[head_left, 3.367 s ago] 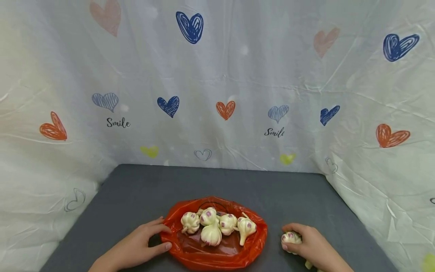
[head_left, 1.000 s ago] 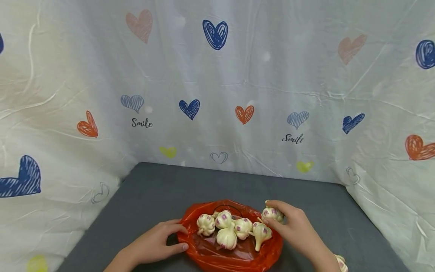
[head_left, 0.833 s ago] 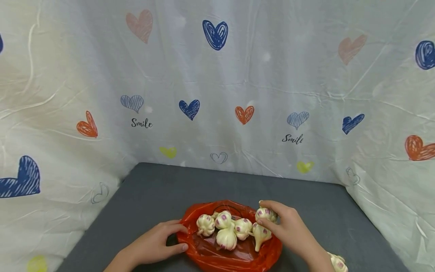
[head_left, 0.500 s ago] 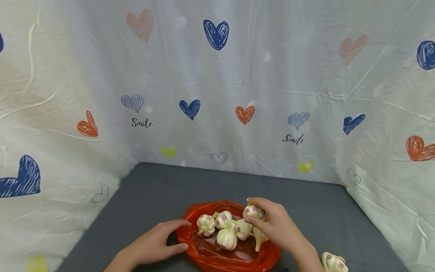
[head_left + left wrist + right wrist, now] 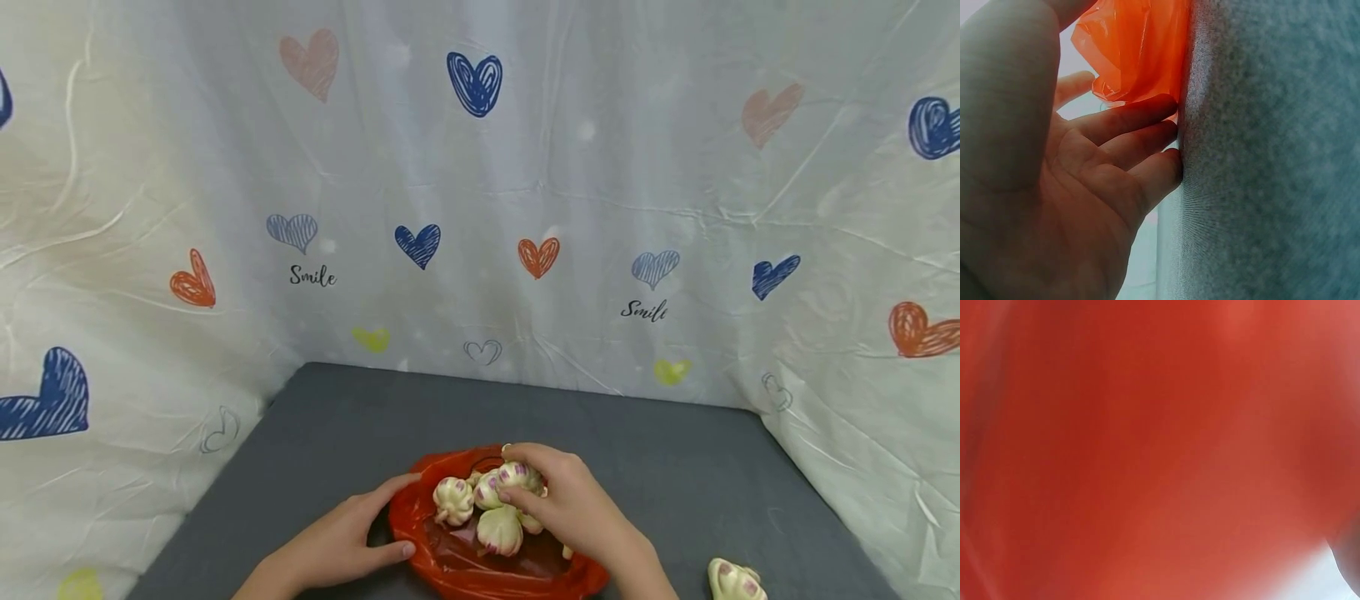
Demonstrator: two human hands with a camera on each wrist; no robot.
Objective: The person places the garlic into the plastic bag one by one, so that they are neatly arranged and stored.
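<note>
A red plastic bag (image 5: 480, 587) lies spread on the dark table with several garlic bulbs in it, among them one at the left (image 5: 453, 500) and one at the front (image 5: 500, 532). My right hand (image 5: 573, 504) pinches a garlic bulb (image 5: 517, 475) between thumb and fingers, above the other bulbs. It hides part of the bag's right side. The left hand (image 5: 337, 533) rests at the bag's left rim, thumb and index apart. In the left wrist view its fingers (image 5: 1129, 125) are extended beside the red plastic (image 5: 1141, 50). Blurred red plastic (image 5: 1116, 456) fills most of the right wrist view.
Another garlic bulb (image 5: 735, 579) lies on the dark grey table (image 5: 375, 417) near the right front. A white curtain (image 5: 480, 167) printed with hearts encloses the table at the back and both sides.
The right hand has brought a garlic bulb from the table's right side leftward, over the bag. The bulb at the right front has come into fuller view. The left hand has stayed at the rim.
</note>
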